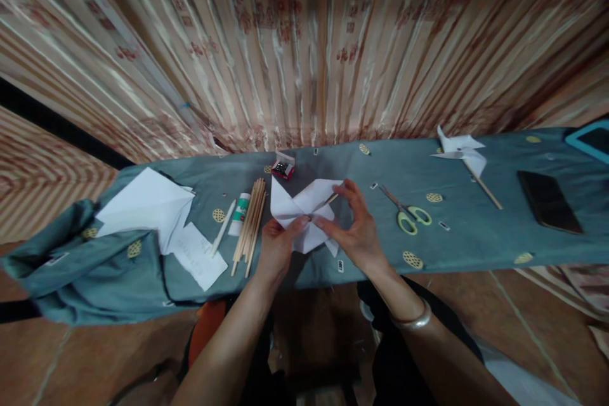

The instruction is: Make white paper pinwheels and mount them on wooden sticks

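Observation:
A white paper pinwheel (314, 195) is between my hands at the middle of the table. My left hand (278, 244) grips its lower left part, with the thumb pressed at the centre. With thumb and fingers apart on its right side, my right hand (354, 225) also holds the pinwheel, its thumb near the centre. A thin wooden stick (332, 198) shows by the right fingertips; most of it is hidden. Left of my left hand lies a bundle of wooden sticks (250, 225). Beyond the pinwheel sits a small open box of dark pins (282, 167).
A glue stick (240, 214), a white pen (223, 228) and paper sheets (147, 200) lie to the left. Green-handled scissors (408, 212), another pinwheel on a stick (469, 155), a dark phone (549, 202) and a blue-edged device (590, 139) lie right. A curtain (304, 44) hangs behind.

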`<action>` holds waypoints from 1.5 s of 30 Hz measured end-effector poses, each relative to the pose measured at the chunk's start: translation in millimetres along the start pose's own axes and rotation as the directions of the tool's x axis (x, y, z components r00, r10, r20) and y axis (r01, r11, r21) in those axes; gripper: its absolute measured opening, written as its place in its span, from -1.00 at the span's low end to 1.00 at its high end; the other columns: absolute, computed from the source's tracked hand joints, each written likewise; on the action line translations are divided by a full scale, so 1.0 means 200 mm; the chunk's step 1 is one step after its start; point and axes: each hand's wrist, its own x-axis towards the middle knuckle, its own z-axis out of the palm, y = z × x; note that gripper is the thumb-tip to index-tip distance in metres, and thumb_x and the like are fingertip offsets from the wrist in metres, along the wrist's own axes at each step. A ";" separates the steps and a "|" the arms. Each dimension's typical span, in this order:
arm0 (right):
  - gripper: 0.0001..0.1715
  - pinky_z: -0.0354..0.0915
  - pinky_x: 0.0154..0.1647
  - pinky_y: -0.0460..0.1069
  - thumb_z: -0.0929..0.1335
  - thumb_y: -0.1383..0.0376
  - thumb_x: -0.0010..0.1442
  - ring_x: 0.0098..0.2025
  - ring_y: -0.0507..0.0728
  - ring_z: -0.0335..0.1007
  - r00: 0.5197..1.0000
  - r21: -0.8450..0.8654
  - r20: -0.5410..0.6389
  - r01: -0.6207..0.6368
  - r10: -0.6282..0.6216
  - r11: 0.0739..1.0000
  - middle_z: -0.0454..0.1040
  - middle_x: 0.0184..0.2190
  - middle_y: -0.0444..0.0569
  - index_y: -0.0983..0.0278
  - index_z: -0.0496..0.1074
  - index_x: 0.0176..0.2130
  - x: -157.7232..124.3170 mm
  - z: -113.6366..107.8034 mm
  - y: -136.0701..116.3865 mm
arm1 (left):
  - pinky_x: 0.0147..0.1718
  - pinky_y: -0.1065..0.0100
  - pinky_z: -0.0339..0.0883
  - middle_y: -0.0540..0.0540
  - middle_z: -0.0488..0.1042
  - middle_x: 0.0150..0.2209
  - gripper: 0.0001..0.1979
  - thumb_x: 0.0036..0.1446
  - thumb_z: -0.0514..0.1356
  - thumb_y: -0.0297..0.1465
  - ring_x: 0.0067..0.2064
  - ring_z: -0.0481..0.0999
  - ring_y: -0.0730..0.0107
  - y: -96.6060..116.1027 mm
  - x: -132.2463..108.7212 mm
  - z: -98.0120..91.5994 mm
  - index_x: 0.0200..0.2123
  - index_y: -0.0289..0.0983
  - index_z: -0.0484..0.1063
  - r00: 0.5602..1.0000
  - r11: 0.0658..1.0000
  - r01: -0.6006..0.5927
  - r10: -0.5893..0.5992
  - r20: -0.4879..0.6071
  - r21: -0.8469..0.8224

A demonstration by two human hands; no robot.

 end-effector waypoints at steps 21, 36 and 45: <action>-0.64 0.38 -0.40 -0.03 0.61 0.22 -0.32 -0.48 0.05 0.44 0.802 0.481 0.469 -0.583 0.370 0.655 0.60 -0.48 -0.15 0.23 0.62 -0.40 0.05 -0.02 -0.02 | -0.24 0.26 0.45 -0.14 0.65 -0.36 -0.63 -0.36 0.50 -0.31 -0.33 0.61 0.23 -0.04 -0.02 0.01 -0.39 -0.33 0.61 1.000 0.994 0.029 -0.029 -0.001 0.108; -0.63 0.33 -0.40 -0.04 0.60 0.19 -0.27 -0.48 0.05 0.41 0.830 0.469 0.433 -0.540 0.351 0.699 0.57 -0.50 -0.16 0.24 0.60 -0.39 0.03 0.00 -0.02 | -0.23 0.26 0.46 -0.11 0.65 -0.36 -0.64 -0.37 0.50 -0.34 -0.32 0.60 0.24 -0.03 -0.01 0.01 -0.39 -0.30 0.61 0.999 0.995 0.033 -0.033 -0.006 0.090; -0.67 0.36 -0.40 -0.01 0.59 0.18 -0.21 -0.50 0.05 0.40 0.830 0.474 0.435 -0.540 0.349 0.695 0.57 -0.50 -0.15 0.25 0.60 -0.39 0.02 0.00 -0.01 | -0.23 0.23 0.45 -0.14 0.64 -0.37 -0.63 -0.34 0.50 -0.29 -0.33 0.60 0.22 -0.06 0.00 -0.01 -0.38 -0.32 0.61 0.998 0.995 0.053 -0.055 0.018 0.085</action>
